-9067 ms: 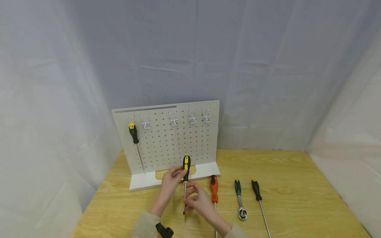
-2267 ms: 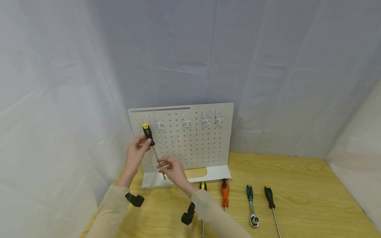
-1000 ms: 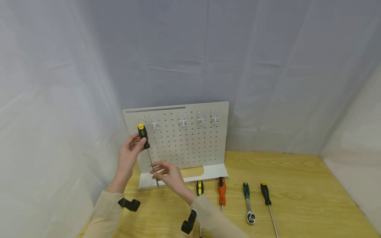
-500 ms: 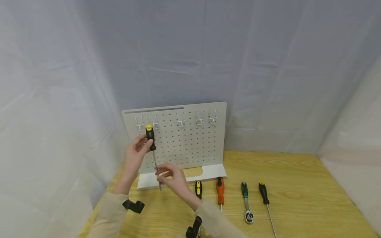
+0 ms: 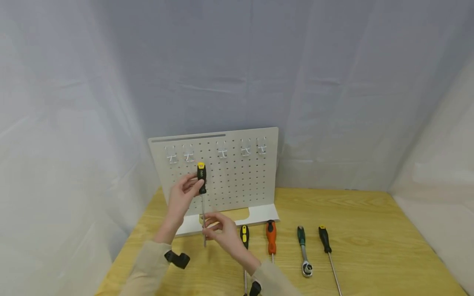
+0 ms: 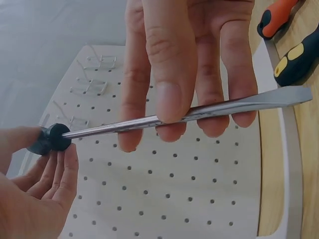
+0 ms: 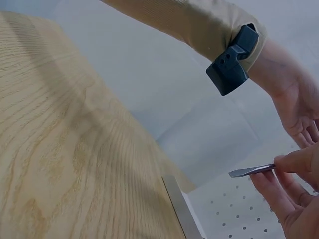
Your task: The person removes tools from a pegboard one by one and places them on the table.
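Between both hands, in front of the white pegboard (image 5: 226, 181), hangs a flat-blade screwdriver (image 5: 201, 172) with a black handle and yellow end, nearly upright. My left hand (image 5: 181, 198) grips its handle between thumb and fingers. Lower down, my right hand (image 5: 225, 233) pinches the steel shaft. The left wrist view shows the shaft (image 6: 142, 123) between the right thumb and fingers, with the flat tip (image 6: 294, 96) free beyond them. In the right wrist view the blade tip (image 7: 241, 173) sticks out past the right fingertips.
Clear hooks (image 5: 222, 150) line the board's top. On the wooden table (image 5: 355, 222) lie a black-and-yellow screwdriver (image 5: 244, 236), partly behind the right forearm, an orange screwdriver (image 5: 271, 236), a green-handled ratchet wrench (image 5: 302, 244) and another black screwdriver (image 5: 324, 238).
The black-and-yellow screwdriver held earlier now lies on the table. The yellow-ended one has left the leftmost hook. Both hands have since carried it right and lower, turning it more upright.
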Demonstrator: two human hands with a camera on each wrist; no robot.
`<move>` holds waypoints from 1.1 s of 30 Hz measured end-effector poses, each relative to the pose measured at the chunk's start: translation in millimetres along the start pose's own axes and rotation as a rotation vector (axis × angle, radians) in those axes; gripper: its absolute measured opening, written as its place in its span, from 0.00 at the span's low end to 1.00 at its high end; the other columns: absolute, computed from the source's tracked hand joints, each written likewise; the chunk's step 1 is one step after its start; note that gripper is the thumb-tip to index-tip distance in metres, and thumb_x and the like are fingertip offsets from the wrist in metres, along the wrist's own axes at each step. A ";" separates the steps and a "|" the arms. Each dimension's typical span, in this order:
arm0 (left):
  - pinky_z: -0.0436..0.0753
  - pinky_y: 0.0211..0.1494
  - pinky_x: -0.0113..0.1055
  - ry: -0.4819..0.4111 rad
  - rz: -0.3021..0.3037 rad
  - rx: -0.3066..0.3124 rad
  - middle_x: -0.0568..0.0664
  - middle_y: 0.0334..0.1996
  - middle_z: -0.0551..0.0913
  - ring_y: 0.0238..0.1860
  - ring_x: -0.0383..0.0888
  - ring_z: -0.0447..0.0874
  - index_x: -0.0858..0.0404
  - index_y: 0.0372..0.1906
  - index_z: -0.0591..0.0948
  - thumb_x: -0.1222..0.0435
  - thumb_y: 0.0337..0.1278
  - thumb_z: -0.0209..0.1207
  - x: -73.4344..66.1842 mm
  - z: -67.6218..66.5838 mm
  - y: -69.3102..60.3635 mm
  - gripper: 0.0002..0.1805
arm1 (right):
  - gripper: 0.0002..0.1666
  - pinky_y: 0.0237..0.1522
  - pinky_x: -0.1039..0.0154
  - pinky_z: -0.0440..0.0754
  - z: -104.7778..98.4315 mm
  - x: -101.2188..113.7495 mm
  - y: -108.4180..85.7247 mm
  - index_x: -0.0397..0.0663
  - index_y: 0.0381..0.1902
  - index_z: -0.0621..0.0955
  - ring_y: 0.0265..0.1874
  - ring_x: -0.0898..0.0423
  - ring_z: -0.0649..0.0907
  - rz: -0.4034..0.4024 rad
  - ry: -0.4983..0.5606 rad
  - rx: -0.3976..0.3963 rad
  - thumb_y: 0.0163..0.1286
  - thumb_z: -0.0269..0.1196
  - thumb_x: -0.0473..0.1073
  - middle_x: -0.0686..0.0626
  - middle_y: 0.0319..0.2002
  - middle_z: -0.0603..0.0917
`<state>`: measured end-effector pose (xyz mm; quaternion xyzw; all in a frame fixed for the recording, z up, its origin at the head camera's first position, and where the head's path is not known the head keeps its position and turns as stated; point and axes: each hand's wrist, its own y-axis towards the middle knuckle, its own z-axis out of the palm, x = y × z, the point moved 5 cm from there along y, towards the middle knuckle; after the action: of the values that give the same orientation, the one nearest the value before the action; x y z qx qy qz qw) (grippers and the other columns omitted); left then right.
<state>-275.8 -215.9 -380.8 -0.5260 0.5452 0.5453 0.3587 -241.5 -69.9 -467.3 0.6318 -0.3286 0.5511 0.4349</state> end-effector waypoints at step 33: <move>0.89 0.50 0.39 -0.047 -0.210 0.059 0.66 0.53 0.83 0.46 0.48 0.87 0.74 0.62 0.76 0.64 0.68 0.63 97.1 48.2 -55.8 0.24 | 0.21 0.25 0.57 0.89 -12.5 -51.2 -70.5 0.34 0.56 0.74 0.23 0.47 0.87 0.192 -0.048 0.058 0.66 0.64 0.27 0.48 0.33 0.83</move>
<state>-249.1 -178.5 -493.7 -0.5564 0.4942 0.5006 0.4422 -192.6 -33.1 -530.7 0.6228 -0.3821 0.5840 0.3536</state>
